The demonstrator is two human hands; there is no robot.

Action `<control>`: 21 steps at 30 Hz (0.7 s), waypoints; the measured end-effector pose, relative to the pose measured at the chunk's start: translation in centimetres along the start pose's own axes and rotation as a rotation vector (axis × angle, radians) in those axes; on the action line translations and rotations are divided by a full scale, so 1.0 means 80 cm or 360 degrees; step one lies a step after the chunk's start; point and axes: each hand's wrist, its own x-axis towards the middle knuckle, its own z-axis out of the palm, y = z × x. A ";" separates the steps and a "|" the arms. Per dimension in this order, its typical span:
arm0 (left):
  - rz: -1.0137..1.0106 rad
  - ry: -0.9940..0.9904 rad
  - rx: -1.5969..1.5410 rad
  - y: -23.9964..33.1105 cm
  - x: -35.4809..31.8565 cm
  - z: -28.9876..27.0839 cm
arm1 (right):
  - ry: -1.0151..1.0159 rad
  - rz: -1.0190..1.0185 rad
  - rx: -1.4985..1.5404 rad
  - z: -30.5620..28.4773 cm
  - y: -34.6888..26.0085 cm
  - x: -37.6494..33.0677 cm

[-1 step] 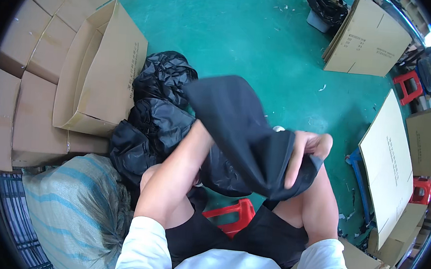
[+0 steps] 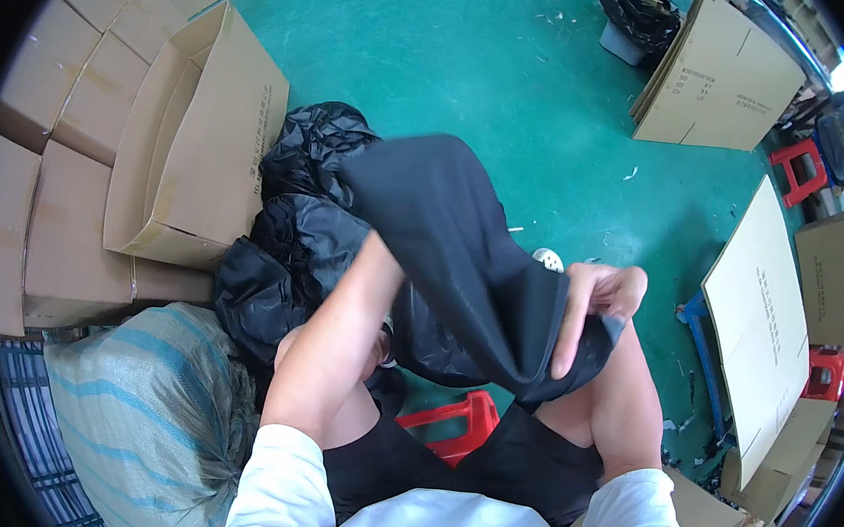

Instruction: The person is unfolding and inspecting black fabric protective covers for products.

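Observation:
A black, smooth cloth piece (image 2: 445, 216), perhaps a pouch or sleeve, is raised in front of my knees. Its upper end stands out toward the far left, and a folded hem hangs near my right thigh. My right hand (image 2: 604, 296) grips this hem, fingers bent over the edge. My left forearm (image 2: 333, 341) reaches up from below and disappears at the cloth; the hand itself is hidden behind or inside it. Below the cloth, black plastic bags (image 2: 311, 241) bulge beside my left leg.
An open carton (image 2: 212, 122) and stacked boxes (image 2: 77, 230) stand at left, above a striped woven sack (image 2: 152, 411). Between my legs is a red stool (image 2: 459, 428). Flat cardboard (image 2: 760, 326) lies on a blue frame at right; more cardboard sheets (image 2: 719, 79) lean farther back.
The cloth's upper end has swung slightly left and upward. My right hand and left forearm have shifted a little left with it, uncovering more of a white shoe behind.

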 end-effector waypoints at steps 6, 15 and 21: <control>-0.0063 0.0041 -0.0296 0.029 -0.001 -0.089 | 0.0601 0.1087 -0.0305 -0.002 -0.013 -0.015; -0.0171 0.0104 -0.0775 0.033 -0.003 -0.056 | 0.1756 0.0287 -0.0716 -0.073 0.023 -0.002; -0.0253 0.0184 -0.1084 0.037 -0.015 -0.043 | 0.1683 0.0066 -0.0458 -0.078 0.037 0.009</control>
